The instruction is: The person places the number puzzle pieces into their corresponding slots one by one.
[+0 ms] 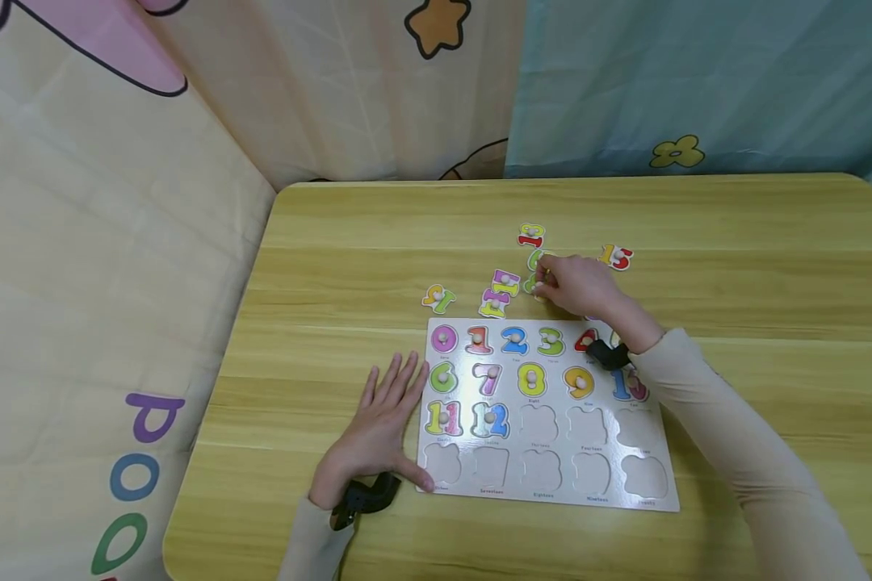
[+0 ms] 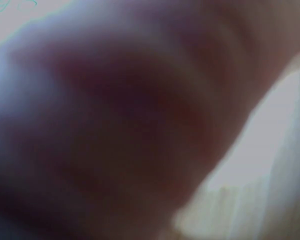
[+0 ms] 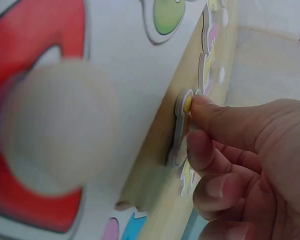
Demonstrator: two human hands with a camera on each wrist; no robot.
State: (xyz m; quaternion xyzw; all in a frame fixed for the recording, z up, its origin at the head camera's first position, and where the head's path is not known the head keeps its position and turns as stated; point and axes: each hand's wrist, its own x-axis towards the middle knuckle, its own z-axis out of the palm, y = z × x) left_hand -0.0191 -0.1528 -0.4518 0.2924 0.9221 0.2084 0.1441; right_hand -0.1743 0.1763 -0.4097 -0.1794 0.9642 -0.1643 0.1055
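My right hand (image 1: pixel 584 286) is over loose number pieces behind the puzzle board (image 1: pixel 514 468). In the right wrist view, thumb and finger of the right hand (image 3: pixel 270 145) pinch a number piece (image 3: pixel 177 132) with some yellow on it; its number is not readable. Fingers spread, my left hand (image 1: pixel 378 424) lies at the board's left side, its thumb on the lower left corner. Only a dark blur of the left hand (image 2: pixel 130 100) fills the left wrist view. Knobbed numbers from 0 up to 12 sit in the board's slots, some partly hidden by the right wrist.
Loose around the right hand lie a red-yellow piece (image 1: pixel 531 236), a 15 piece (image 1: pixel 616 257), purple-yellow pieces (image 1: pixel 505 282) and an orange-green piece (image 1: pixel 438 298). The wooden table (image 1: pixel 320 242) meets printed curtains (image 1: pixel 407 105) at the back and left.
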